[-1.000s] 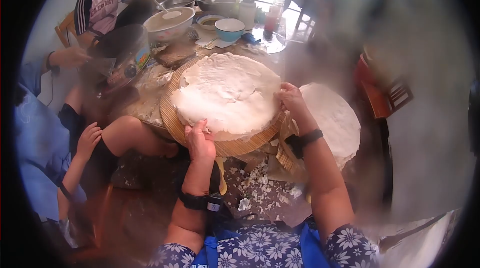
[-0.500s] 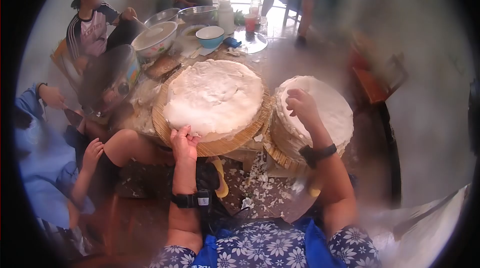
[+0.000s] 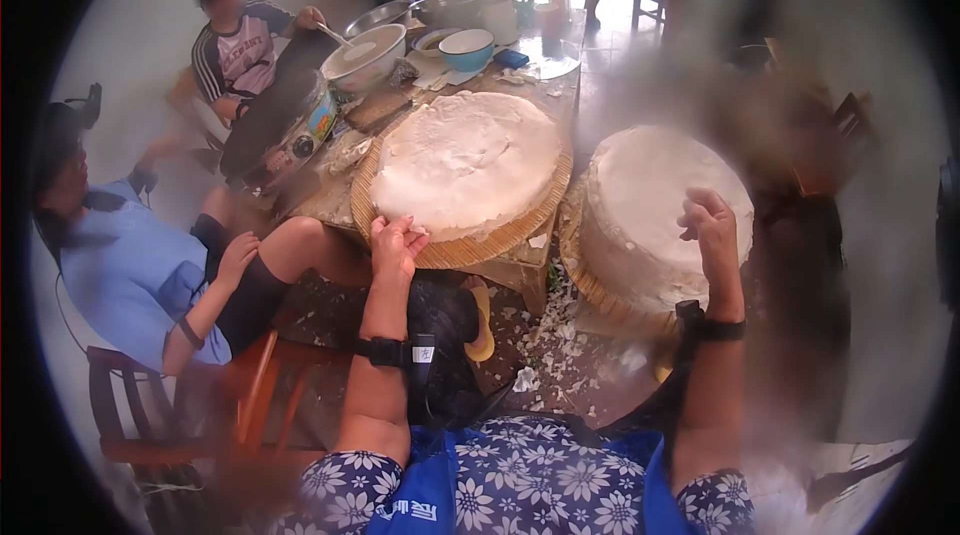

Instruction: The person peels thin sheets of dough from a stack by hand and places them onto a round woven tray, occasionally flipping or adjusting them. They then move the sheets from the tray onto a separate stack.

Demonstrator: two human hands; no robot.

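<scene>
A stack of thin white round sheets (image 3: 470, 160) lies on a round woven tray (image 3: 455, 253) at the table. My left hand (image 3: 398, 243) is at the near left edge of these sheets, its fingers pinched on the edge. To the right, a taller stack of white round sheets (image 3: 660, 200) rests on a second woven tray (image 3: 600, 293). Over the right part of that stack is my right hand (image 3: 711, 225), its fingers curled; whether something small is between them cannot be made out.
A person in a striped-sleeve top (image 3: 240, 55) holds a ladle in a large bowl (image 3: 365, 60). Another person in blue (image 3: 145, 265) sits at left. A blue bowl (image 3: 467, 51) and jar (image 3: 497, 15) stand behind. White scraps (image 3: 560, 355) litter the floor.
The view has shifted, so the trays appear farther right. My right hand has moved right and nearer over the tall stack. My left hand remains at the sheet's near edge.
</scene>
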